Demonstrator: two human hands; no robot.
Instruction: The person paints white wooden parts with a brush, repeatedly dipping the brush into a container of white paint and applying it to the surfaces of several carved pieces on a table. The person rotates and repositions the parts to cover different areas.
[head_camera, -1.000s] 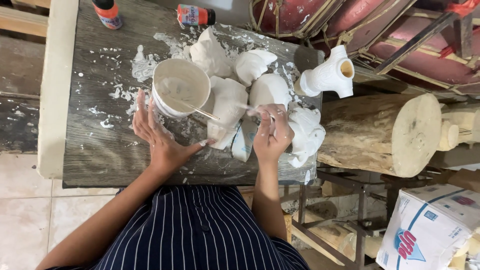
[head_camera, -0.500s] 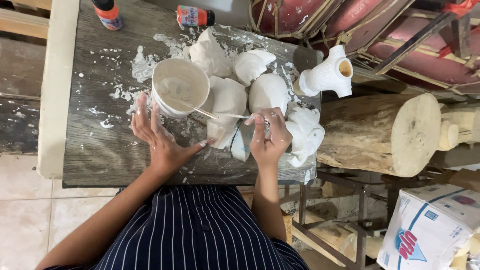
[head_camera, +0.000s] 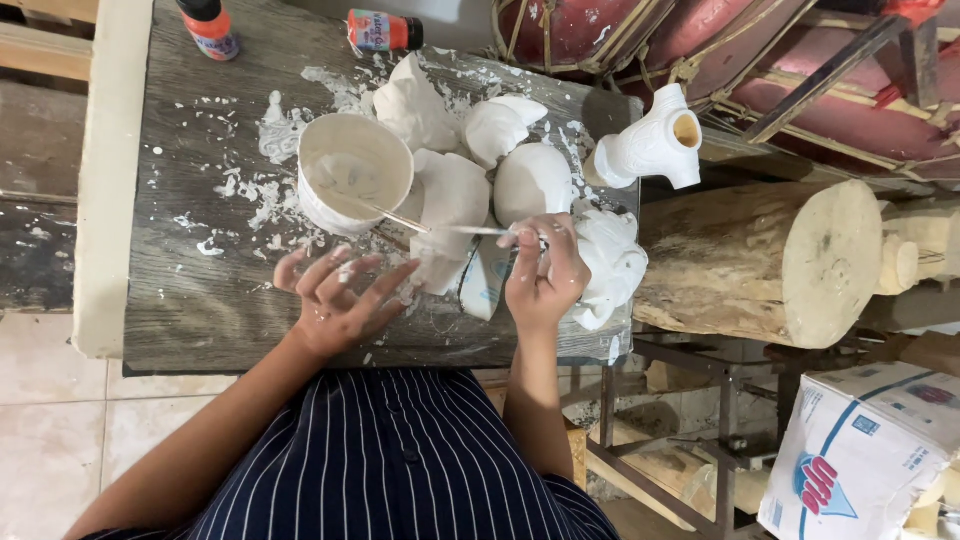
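Our right hand (head_camera: 543, 275) pinches a thin stick (head_camera: 440, 226) reaching toward the bowl (head_camera: 353, 183) at ten o'clock. Left hand (head_camera: 338, 300) hovers over the tabletop (head_camera: 200, 300), fingers spread; we judge plaster-daubing underway

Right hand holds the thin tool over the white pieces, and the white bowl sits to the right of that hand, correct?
Not quite. The right hand does hold the tool over the white pieces, but the head view shows the bowl to its left, above the left hand.
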